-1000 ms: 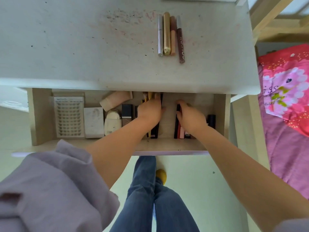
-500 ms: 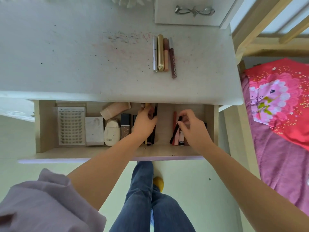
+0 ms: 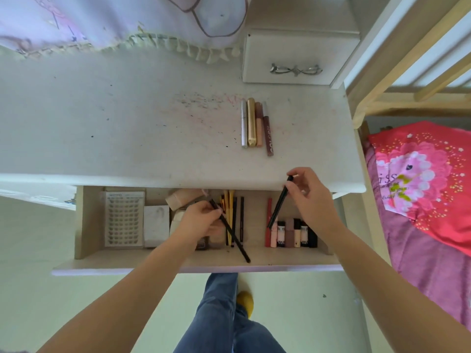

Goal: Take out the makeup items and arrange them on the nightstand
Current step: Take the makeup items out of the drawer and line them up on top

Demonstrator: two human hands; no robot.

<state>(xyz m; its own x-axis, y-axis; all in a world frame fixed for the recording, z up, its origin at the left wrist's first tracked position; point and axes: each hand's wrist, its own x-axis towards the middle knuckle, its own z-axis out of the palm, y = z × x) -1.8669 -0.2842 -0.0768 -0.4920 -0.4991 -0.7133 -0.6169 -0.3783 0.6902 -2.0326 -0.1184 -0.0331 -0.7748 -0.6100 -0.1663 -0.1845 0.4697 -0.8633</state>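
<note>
Both hands have risen out of the open pale wooden drawer (image 3: 84,225) since the earlier frame, each now carrying a slim black makeup pencil. The right hand (image 3: 309,197), right of frame centre, pinches the upper end of the right black pencil (image 3: 279,203) between thumb and fingertips; the pencil hangs steeply, its top level with the front edge of the white scuffed nightstand top (image 3: 127,128) and its lower tip over the row of short lip-product tubes (image 3: 293,234) standing in the drawer's right section. The left hand (image 3: 201,221), at frame centre, pinches the left black pencil (image 3: 233,234) near its upper end; that pencil slants down to the right, its tip over the drawer's front rail. Holding each pencil by one end probably keeps it free of neighbouring items during extraction.

Four slender tubes, silver, gold, peach and brown (image 3: 256,124), lie side by side, touching, on the nightstand in the upper middle of the frame, which suggests a row to be extended. A false-lash card (image 3: 124,219), a white box (image 3: 156,225) and yellow and black pencils (image 3: 233,212) remain in the drawer, so the task is partly done.
</note>
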